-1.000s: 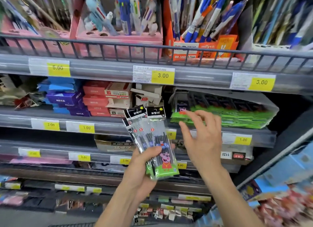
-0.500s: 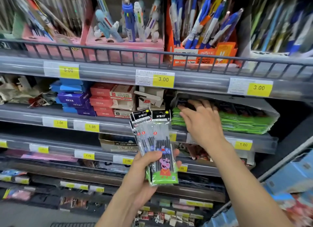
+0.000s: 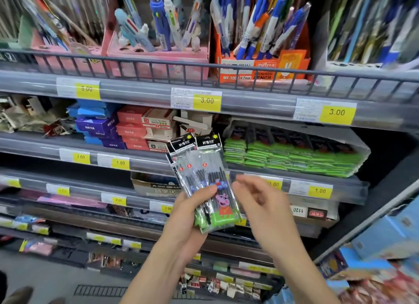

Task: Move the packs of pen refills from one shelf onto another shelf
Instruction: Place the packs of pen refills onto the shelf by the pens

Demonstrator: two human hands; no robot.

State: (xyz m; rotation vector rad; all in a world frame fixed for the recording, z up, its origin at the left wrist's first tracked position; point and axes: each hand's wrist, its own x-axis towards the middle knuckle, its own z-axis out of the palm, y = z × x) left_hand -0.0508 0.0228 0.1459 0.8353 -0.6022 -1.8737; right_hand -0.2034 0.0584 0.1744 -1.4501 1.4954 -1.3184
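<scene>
Your right hand [image 3: 260, 204] has come back from the green stack [image 3: 292, 158] on the shelf, blurred, fingers loosely curled, apparently empty. Your left hand [image 3: 186, 215] grips the refill packs [image 3: 208, 186] by their lower ends. They look light, slick, floppy; pinch near the stiff header cards.

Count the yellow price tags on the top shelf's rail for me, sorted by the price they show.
5.00 tag: 1
3.00 tags: 2, one in the middle and another on the right
Total: 3
</scene>
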